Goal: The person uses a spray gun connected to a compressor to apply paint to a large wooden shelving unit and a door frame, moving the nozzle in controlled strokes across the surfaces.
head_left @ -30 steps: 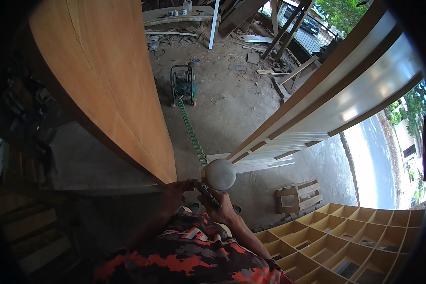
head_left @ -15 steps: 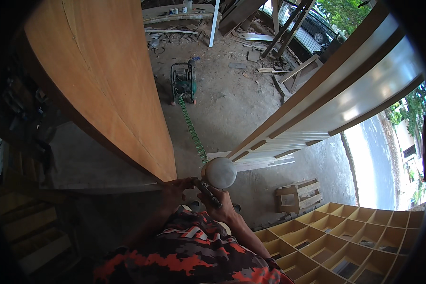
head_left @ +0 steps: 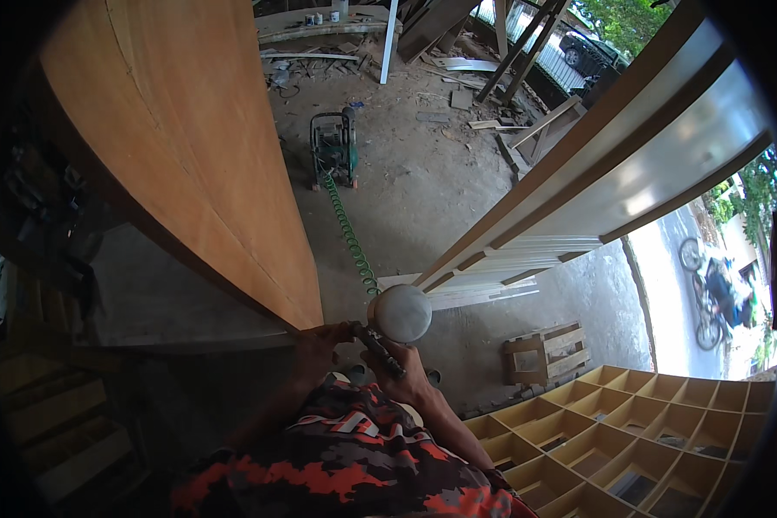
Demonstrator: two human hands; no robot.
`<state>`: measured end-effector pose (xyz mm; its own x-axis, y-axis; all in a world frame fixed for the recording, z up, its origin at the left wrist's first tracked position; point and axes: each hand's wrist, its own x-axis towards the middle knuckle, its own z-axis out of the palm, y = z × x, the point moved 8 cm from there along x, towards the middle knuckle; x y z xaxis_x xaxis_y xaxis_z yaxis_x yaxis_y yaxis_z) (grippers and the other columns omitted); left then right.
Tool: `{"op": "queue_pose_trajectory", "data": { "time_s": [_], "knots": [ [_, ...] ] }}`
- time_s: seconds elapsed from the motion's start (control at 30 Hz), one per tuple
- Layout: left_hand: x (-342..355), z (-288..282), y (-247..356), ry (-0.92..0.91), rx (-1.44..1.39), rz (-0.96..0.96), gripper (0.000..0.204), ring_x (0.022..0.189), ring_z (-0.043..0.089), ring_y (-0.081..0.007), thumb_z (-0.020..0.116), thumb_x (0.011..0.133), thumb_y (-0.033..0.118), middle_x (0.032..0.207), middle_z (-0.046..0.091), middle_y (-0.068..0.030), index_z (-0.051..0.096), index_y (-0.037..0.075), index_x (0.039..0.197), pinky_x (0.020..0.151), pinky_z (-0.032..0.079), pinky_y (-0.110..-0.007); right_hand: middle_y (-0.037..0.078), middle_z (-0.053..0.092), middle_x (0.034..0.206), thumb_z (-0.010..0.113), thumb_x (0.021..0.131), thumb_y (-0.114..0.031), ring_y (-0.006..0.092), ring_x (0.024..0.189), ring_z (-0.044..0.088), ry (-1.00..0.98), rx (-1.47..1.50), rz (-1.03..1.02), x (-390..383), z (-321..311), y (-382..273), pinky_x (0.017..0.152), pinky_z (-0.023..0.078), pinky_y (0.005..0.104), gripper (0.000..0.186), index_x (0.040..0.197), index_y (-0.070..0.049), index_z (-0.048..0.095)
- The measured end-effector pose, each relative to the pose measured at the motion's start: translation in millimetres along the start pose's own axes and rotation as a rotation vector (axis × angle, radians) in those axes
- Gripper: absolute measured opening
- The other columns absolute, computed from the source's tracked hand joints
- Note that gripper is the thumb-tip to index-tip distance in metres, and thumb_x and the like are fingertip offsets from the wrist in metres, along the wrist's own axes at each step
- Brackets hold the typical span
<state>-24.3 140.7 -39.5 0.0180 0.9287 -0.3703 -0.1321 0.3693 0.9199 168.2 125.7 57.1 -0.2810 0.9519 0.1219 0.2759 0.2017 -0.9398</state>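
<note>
A spray gun (head_left: 376, 350) with a round, pale-lidded cup (head_left: 403, 314) is in front of my body. My right hand (head_left: 403, 373) is wrapped round it, below the cup. My left hand (head_left: 319, 348) is in shadow; its fingers are closed at the gun's left end, near the lower corner of a tall orange-brown wooden panel (head_left: 207, 173). A green coiled hose (head_left: 347, 226) runs from beside the cup to a small air compressor (head_left: 333, 148) on the floor. My palms and the gun's underside are hidden.
To the right rises a long glossy pale panel (head_left: 578, 203) with brown edges. A wooden crate (head_left: 546, 356) stands on the floor, above a yellowish gridded shelf unit (head_left: 617, 423). Wood scraps (head_left: 479, 78) lie at the back; a workbench (head_left: 319, 33) holds small cans.
A rider on a two-wheeler has come into view on the road at the right. The dark vehicle beyond the fence has shifted left. My hands and the spray gun stay almost in place.
</note>
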Motion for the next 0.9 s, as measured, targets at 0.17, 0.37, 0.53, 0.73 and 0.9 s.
{"op": "queue_pose_trajectory", "data": {
  "time_s": [0.17,0.37,0.53,0.73,0.9],
  "knots": [
    [-1,1,-1,-0.009,-0.011,0.003,0.038,0.099,0.077,-0.0090,0.074,0.105,0.043,0.103,0.083,-0.0023,0.082,0.008,0.120,0.059,0.048,-0.024,0.017,0.069,0.070,0.074,0.101,-0.017,0.0261,0.060,0.067,-0.005,-0.005,0.025,-4,1,8,0.059,0.052,0.0420,0.026,0.118,0.003,0.076],
    [-3,2,-4,0.007,-0.015,-0.020,0.036,0.099,0.077,-0.0080,0.074,0.105,0.042,0.103,0.083,-0.0019,0.082,0.008,0.118,0.059,0.048,-0.024,0.017,0.069,0.070,0.075,0.100,-0.017,0.0277,0.059,0.067,-0.008,-0.006,0.056,-7,0,5,0.059,0.052,0.0420,0.027,0.118,0.003,0.076],
    [-5,3,-6,0.015,0.000,-0.025,0.036,0.098,0.077,-0.0078,0.075,0.105,0.041,0.104,0.083,-0.0016,0.082,0.009,0.117,0.060,0.047,-0.025,0.016,0.068,0.069,0.075,0.100,-0.017,0.0266,0.059,0.067,0.007,-0.010,0.020,-8,-3,0,0.059,0.052,0.0417,0.026,0.116,0.003,0.076],
    [-8,5,-3,0.001,-0.008,-0.029,0.036,0.099,0.076,-0.0077,0.074,0.105,0.042,0.104,0.083,-0.0017,0.082,0.009,0.118,0.060,0.047,-0.025,0.016,0.068,0.069,0.076,0.100,-0.017,0.0262,0.059,0.067,-0.043,-0.018,0.078,-10,-2,7,0.058,0.051,0.0412,0.025,0.114,0.004,0.076],
    [-7,7,-5,-0.013,-0.016,-0.014,0.038,0.098,0.076,-0.0078,0.073,0.106,0.044,0.103,0.083,-0.0007,0.082,0.009,0.119,0.060,0.047,-0.025,0.017,0.068,0.070,0.076,0.099,-0.017,0.0268,0.059,0.067,-0.024,-0.028,0.066,-12,-4,4,0.059,0.052,0.0415,0.026,0.114,0.004,0.076]
  ]
}}
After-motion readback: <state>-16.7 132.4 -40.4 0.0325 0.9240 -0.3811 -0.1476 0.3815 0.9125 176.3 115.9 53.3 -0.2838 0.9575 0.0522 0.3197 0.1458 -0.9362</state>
